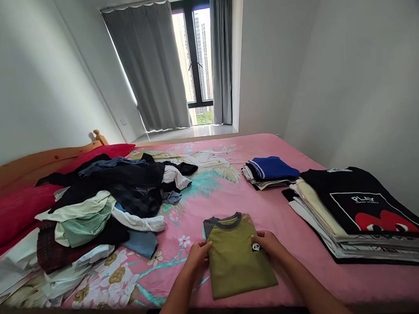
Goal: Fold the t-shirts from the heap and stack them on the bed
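An olive-green T-shirt [235, 266] with a grey collar and a small panda patch lies folded into a rectangle at the bed's near edge. My left hand [199, 254] grips its left side, thumb on top and fingers under the cloth. On the opposite side my right hand [267, 244] pinches the edge beside the panda patch, fingers partly hidden beneath. The collar points away from me, and the shirt seems to rest on the sheet.
A loose heap of clothes [128, 182] covers the left of the bed [198, 217], near red pillows [22, 209]. To the right stand a tall stack of folded shirts [336, 230] and a smaller stack topped by blue clothing [273, 167]. Beyond are grey curtains [151, 63] and a window.
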Available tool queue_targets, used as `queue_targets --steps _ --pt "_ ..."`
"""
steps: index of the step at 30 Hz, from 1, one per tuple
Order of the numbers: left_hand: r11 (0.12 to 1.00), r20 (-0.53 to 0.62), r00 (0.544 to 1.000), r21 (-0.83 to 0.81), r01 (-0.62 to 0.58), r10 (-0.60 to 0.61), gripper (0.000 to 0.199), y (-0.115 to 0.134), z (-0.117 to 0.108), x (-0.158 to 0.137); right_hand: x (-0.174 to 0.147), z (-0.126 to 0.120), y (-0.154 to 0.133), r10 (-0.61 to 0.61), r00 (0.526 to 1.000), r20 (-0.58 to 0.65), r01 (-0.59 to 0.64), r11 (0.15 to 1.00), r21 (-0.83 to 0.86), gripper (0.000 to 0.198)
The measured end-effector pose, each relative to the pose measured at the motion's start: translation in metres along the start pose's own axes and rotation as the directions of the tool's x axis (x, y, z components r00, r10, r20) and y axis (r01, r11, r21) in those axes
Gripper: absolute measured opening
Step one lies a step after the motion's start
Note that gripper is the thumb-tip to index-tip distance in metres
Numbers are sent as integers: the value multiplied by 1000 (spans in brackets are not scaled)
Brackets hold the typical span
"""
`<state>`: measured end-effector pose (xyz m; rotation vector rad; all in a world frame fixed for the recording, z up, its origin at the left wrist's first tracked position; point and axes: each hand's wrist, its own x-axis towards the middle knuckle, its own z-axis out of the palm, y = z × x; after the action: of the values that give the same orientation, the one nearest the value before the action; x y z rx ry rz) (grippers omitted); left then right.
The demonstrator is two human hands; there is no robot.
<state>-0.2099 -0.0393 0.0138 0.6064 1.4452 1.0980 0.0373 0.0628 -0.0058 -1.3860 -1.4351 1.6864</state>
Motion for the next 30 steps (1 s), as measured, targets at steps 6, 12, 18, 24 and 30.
queue_targets --steps 6,12,18,24,30 --pt "981 -11 999 -189 -37 36 29 21 3 29 26 10 -14 9 998 56 -23 968 252 28" --pt "962 -103 987 -230 -145 124 35 29 2 42 26 12 -34 -84 991 105 38 922 385 39" --pt "963 -121 972 -161 -218 200 40 89 -3 69 62 8 -83 -163 986 -26 162 926 341 46" --pt "991 -185 975 -27 -128 121 54 86 -11 82 90 -10 -62 61 993 -102 -39 978 206 53" --pt "982 -155 988 178 56 -28 39 21 -23 49 39 -19 -21 183 980 82 -190 977 93 28"
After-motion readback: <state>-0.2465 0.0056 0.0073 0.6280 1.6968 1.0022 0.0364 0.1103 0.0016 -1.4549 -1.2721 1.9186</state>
